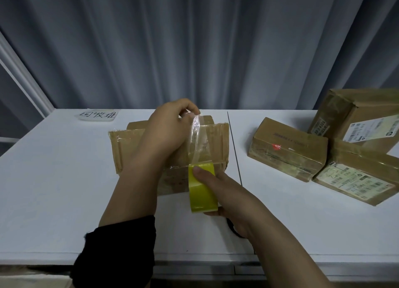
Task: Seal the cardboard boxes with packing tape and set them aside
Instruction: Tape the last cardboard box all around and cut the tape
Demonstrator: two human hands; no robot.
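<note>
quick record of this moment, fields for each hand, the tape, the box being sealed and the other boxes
left hand: pinches the free end of the tape strip over the box's far edge
right hand: grips the yellow tape roll at the box's near edge
tape strip: clear, stretched across the box top
box: on the white table, centre
other boxes: three, taped, grouped at right
note: handwritten paper, far left of table
</note>
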